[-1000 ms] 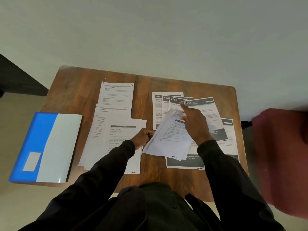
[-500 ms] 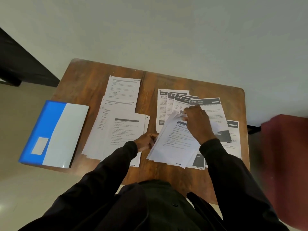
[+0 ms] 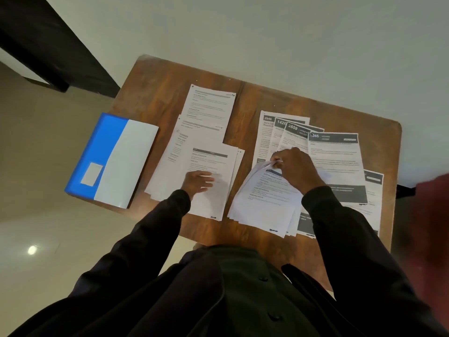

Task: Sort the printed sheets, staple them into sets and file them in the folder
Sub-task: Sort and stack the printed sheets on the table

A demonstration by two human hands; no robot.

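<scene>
We look down on a wooden table [image 3: 160,93] with both our hands out in dark sleeves. Our right hand [image 3: 297,170] pinches the far corner of a loose sheaf of printed sheets [image 3: 264,200], fingers and thumb curled round the lifted edges. The rest of the sheaf fans back from the pinch towards our body. Just beyond and right of that grip lie numbered sheets [image 3: 335,154], overlapped like a fan, with dark header bars.

Left of the grip, our left hand [image 3: 198,182] rests flat, fingers straight and slightly blurred, on the top page of a second pile [image 3: 218,159]. Beyond this hand lies one more printed page [image 3: 211,103]. Further left, well apart from both hands, the blue and white folder [image 3: 114,159] lies closed at the table's edge.
</scene>
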